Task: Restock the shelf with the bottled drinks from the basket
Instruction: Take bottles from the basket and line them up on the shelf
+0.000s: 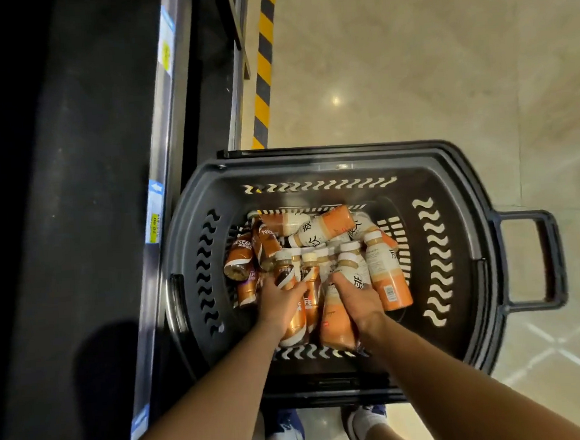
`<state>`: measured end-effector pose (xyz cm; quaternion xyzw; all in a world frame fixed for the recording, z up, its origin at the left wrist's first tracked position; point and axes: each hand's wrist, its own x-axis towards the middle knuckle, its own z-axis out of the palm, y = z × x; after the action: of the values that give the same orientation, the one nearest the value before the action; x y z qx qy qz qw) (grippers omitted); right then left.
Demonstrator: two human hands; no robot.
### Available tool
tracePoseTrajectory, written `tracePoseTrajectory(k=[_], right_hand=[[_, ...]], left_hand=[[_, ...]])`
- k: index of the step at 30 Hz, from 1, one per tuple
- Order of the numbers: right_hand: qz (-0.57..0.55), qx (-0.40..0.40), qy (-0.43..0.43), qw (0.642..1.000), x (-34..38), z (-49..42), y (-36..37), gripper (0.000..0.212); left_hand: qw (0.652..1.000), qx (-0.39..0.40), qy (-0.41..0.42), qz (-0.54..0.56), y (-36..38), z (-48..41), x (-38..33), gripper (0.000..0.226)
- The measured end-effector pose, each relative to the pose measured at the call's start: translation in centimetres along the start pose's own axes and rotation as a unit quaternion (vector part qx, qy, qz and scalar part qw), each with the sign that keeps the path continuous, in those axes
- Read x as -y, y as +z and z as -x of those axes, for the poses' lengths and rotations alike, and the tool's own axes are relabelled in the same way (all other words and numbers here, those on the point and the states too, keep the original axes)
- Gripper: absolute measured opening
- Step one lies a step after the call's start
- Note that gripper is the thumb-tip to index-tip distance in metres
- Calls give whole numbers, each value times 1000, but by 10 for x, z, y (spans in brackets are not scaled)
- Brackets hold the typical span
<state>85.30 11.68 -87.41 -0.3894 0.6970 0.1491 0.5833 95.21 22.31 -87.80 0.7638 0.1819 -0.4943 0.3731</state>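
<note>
A black plastic basket (451, 188) stands on the floor below me, holding several bottled coffee drinks with white caps. Brown bottles lie at the left, orange-and-cream ones (387, 275) at the right. My left hand (280, 304) reaches in and grips a brown bottle (287, 275) around its middle. My right hand (356, 299) grips an orange-and-cream bottle (337, 323) near its neck. Both bottles still lie among the others. The shelf (84, 199) runs along the left, dark, with its contents hidden.
The shelf's metal front rail (164, 132) carries blue and yellow price tags. A yellow-and-black hazard strip (264, 63) runs along the shelf base. The basket's handle (552, 260) sticks out to the right over the beige tiled floor (407, 57). My shoes (364, 424) stand just behind the basket.
</note>
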Motion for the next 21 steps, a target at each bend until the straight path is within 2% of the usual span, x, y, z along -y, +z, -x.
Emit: tracePoseTrajectory(k=[3,6,9,13,17,21], right_hand=[[-11,64,-24,998,27,58,-23,83],[7,90,-84,992,77,145,-60,71],[39,82,-158,983,132,255,-106,62],[38,46,-279,958,189,406,-163,35],[17,37,-366,930,225,524,-207,42],[13,79,-455,887,250,616,-241,30]], left_hand=[[998,34,48,30,-4,64,-44,31],[995,27,83,50,-18,150,-111,22],[990,29,120,70,-41,260,-177,21],[975,32,187,116,-74,408,-244,20],[955,5,260,145,-98,534,-290,30],[918,-8,338,206,-115,634,-319,17]])
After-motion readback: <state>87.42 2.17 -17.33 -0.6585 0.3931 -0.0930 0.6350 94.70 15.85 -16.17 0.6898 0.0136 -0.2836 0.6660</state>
